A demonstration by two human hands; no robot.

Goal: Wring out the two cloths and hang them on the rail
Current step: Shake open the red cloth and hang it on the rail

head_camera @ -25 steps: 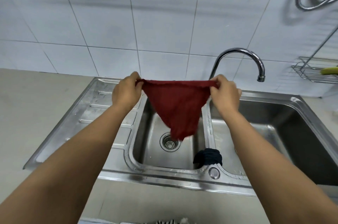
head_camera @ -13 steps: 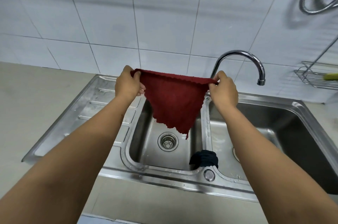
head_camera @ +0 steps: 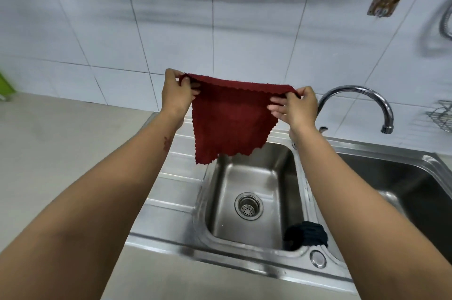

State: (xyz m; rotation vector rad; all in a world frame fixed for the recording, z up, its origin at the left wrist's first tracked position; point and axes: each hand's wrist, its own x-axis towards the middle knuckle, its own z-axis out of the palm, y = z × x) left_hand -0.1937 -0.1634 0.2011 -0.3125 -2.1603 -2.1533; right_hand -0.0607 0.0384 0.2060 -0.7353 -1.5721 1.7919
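I can read no words, numbers or brand marks anywhere in front of me. The only sign-like thing is a small picture plate point(head_camera: 386, 1) on the wall tiles in the upper right of the frame; it shows a brownish figure, too blurred for me to make out, with no lettering I can tell.

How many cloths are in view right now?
2. The red cloth is held spread between the left hand and right hand; the dark cloth is bunched on the sink divider's near end.
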